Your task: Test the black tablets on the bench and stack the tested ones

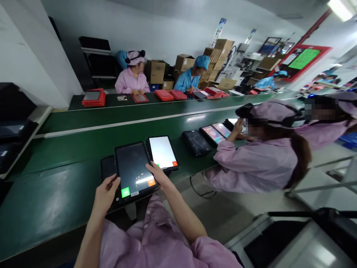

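A black tablet (134, 163) tilts toward me over the near edge of the green bench. Its dark screen shows a green square at the lower left and an orange one at the lower right. Closed at its left edge is my left hand (105, 193), fingers bent and thumb against the side. My right hand (158, 175) grips the right edge, thumb on the front and the other fingers hidden beneath. A second tablet (162, 150) with a lit white screen lies just to the right. Partly covered behind the left side is another dark device (107, 167).
Along the green bench (69, 149) to my right lie a dark tablet (196, 142) and lit tablets (213, 133) before a co-worker in pink (256, 156). Across the bench, several co-workers sit with red cases (164, 94). A rack (25, 137) stands at left.
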Motion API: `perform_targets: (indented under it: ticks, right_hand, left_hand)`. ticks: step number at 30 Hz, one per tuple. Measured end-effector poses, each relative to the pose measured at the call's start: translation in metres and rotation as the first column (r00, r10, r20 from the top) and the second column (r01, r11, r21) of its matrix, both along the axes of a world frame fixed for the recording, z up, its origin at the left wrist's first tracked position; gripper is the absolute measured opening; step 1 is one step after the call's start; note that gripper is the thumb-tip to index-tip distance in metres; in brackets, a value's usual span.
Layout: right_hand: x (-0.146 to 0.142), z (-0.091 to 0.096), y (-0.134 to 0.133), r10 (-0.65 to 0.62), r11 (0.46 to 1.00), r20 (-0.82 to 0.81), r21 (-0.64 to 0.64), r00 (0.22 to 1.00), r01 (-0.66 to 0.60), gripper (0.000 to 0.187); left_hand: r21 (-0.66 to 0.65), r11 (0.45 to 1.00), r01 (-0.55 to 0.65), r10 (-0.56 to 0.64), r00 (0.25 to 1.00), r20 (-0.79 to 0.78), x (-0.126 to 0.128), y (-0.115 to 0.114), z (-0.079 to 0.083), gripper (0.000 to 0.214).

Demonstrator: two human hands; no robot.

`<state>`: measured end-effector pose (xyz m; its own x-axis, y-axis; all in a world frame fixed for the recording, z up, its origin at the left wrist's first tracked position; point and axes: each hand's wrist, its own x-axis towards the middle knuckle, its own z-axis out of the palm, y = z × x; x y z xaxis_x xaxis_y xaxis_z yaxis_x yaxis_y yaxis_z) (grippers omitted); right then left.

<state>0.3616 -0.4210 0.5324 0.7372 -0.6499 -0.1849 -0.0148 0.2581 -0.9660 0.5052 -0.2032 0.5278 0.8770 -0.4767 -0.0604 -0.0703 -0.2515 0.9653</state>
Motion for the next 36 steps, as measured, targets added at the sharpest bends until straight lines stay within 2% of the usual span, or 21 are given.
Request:
perform_targets:
  ticks: [3,6,7,9,11,14,18,21,22,23,24,26,27,28,31,32,34,36]
  right_hand:
    - [-0.026,0.028,-0.026,0.013,0.995,0.023,0.097,1.000,-0.015,0.049]
    - [-0.046,0.051,-0.069,-0.051,0.998,0.038,0.026,0.998,0.050,0.047]
    - [-0.051,0.055,-0.085,-0.093,0.996,0.042,-0.006,0.995,0.093,0.046]
    - [-0.057,0.059,-0.114,-0.144,0.988,0.027,-0.054,0.989,0.145,0.043]
    - [-0.059,0.058,-0.135,-0.159,0.986,-0.031,-0.059,0.987,0.157,0.037]
    - [-0.055,0.054,-0.152,-0.174,0.985,-0.141,-0.043,0.975,0.170,0.028]
    - [-0.048,0.047,-0.157,-0.202,0.978,-0.215,-0.086,0.956,0.187,0.021]
    - [-0.051,0.048,-0.156,-0.260,0.962,-0.242,-0.152,0.935,0.228,0.027]
    - [-0.054,0.050,-0.154,-0.309,0.940,-0.228,-0.223,0.924,0.259,0.031]
    - [-0.059,0.053,-0.150,-0.371,0.896,-0.189,-0.331,0.909,0.296,0.034]
    - [-0.065,0.057,-0.145,-0.433,0.823,-0.125,-0.459,0.893,0.335,0.036]
    - [-0.077,0.066,-0.126,-0.505,0.622,0.051,-0.671,0.862,0.403,0.038]
    - [-0.081,0.069,-0.114,-0.504,0.559,0.117,-0.711,0.856,0.427,0.039]
    - [-0.083,0.071,-0.099,-0.496,0.543,0.156,-0.712,0.854,0.445,0.039]
    - [-0.074,0.061,-0.045,-0.426,0.606,0.169,-0.676,0.889,0.420,0.036]
    - [-0.065,0.052,-0.026,-0.365,0.651,0.153,-0.663,0.918,0.369,0.035]
    - [-0.044,0.029,0.013,-0.159,0.759,0.094,-0.625,0.983,0.183,0.033]
    - [-0.022,0.002,0.046,-0.038,0.804,0.060,-0.591,0.997,0.066,0.033]
  left_hand:
    - [-0.055,0.989,0.135,-0.133,0.990,0.049,0.002,-0.018,0.015,0.067]
    - [0.072,0.948,0.310,-0.317,0.939,0.130,0.027,-0.045,0.015,0.062]
    - [0.153,0.939,0.308,-0.334,0.923,0.190,0.039,-0.055,0.011,0.059]
    - [0.289,0.937,0.198,-0.297,0.888,0.353,0.064,-0.077,0.003,0.054]
    - [0.407,0.904,0.133,-0.339,0.803,0.491,0.084,-0.100,-0.004,0.048]
    - [0.547,0.833,0.085,-0.429,0.723,0.542,0.095,-0.127,-0.006,0.043]
    - [0.588,0.809,-0.021,-0.397,0.718,0.571,0.090,-0.144,-0.005,0.035]
    - [0.580,0.814,-0.034,-0.389,0.709,0.588,0.086,-0.145,-0.007,0.034]
    - [0.575,0.818,-0.031,-0.388,0.708,0.590,0.086,-0.144,-0.008,0.033]
    - [0.569,0.822,-0.030,-0.385,0.708,0.593,0.086,-0.143,-0.008,0.033]
    - [0.565,0.824,-0.030,-0.382,0.708,0.594,0.086,-0.142,-0.009,0.033]
    - [0.561,0.827,-0.024,-0.385,0.703,0.598,0.086,-0.142,-0.009,0.033]
    - [0.561,0.827,-0.017,-0.391,0.700,0.598,0.085,-0.142,-0.009,0.033]
    - [0.562,0.827,-0.007,-0.400,0.695,0.597,0.085,-0.143,-0.010,0.034]
    - [0.561,0.828,0.009,-0.409,0.695,0.592,0.083,-0.145,-0.012,0.032]
    - [0.555,0.832,0.010,-0.402,0.701,0.589,0.082,-0.146,-0.013,0.031]
    - [0.525,0.851,0.025,-0.383,0.714,0.586,0.082,-0.147,-0.015,0.029]
    - [0.461,0.884,0.077,-0.366,0.726,0.581,0.086,-0.146,-0.015,0.029]
